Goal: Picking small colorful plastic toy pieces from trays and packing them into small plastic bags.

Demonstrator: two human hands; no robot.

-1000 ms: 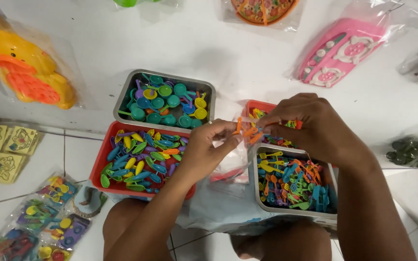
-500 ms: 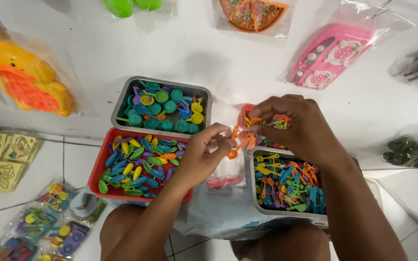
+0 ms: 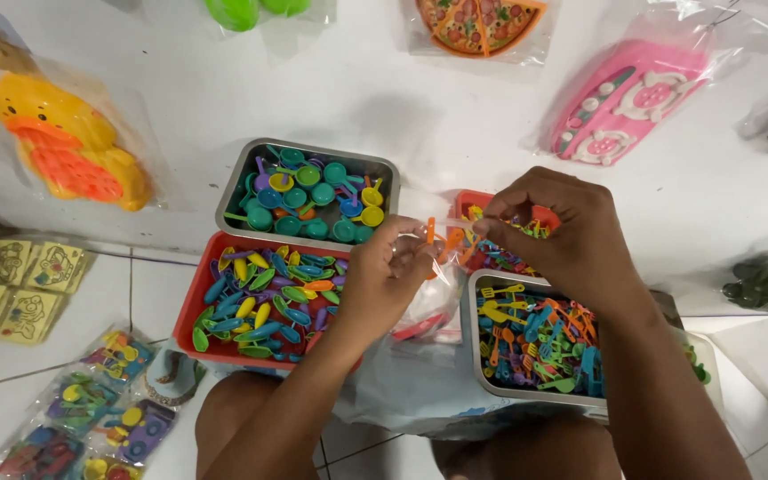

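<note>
My left hand (image 3: pixel 382 277) and my right hand (image 3: pixel 562 233) meet above the trays, both pinching the top of a small clear plastic bag (image 3: pixel 435 298). Orange toy utensils (image 3: pixel 448 238) stick out between the fingertips at the bag's mouth. Under my right hand lies a metal tray of mixed small toy utensils (image 3: pixel 476 356), with a red tray of small toys (image 3: pixel 470 199) behind it. To the left sit a red tray of coloured toy spoons (image 3: pixel 196 300) and a metal tray of small toy pans (image 3: pixel 236 180).
Bagged toys lie around: a yellow duck (image 3: pixel 64 142), a pink toy stove (image 3: pixel 624 93), a toy pizza (image 3: pixel 477 22), dark toy pieces (image 3: pixel 762 283), filled packets (image 3: pixel 91 409) and yellow cards (image 3: pixel 20 289). A pale plastic sheet (image 3: pixel 402 387) covers my knees.
The bag and orange utensils have risen slightly between my fingers, and my right hand's fingertips have closed in on the bag's mouth. The camera view shifted a little.
</note>
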